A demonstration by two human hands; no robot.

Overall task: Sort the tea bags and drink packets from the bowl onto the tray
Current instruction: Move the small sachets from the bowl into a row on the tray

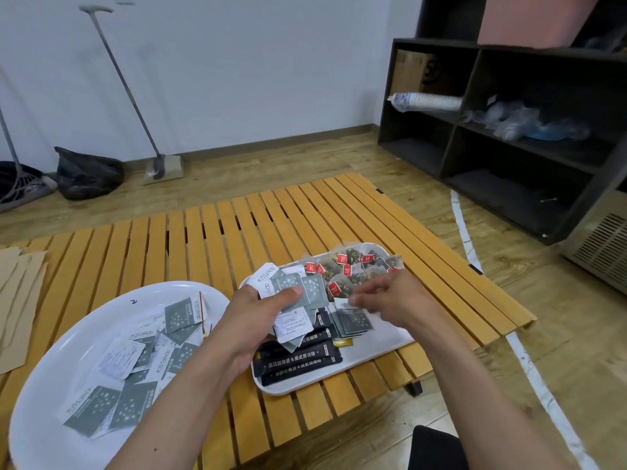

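My left hand (258, 317) has thumb and fingers curled round a fan of flat square packets (288, 293), grey-green with white star specks and white backs, held above the tray's near-left end. My right hand (390, 300) pinches the white edge of one more such packet at its fingertips, over a small stack (354, 322) of the same kind lying on the tray. The tray (376, 347) is pale, smooth and round-cornered; long glossy black sticks (298, 359) lie at its near end, and clear mesh tea bags (353, 266) with red tags fill the far end. To the left sits the bowl (51, 385), wide, white and shallow, with more grey-green and white packets strewn inside. Both rest on a table (237, 225) of orange wooden slats with gaps between. Beyond it I see wood-look flooring, a white wall, a mop (135, 96) leaning against it, and dark open shelves (509, 130) on the right.
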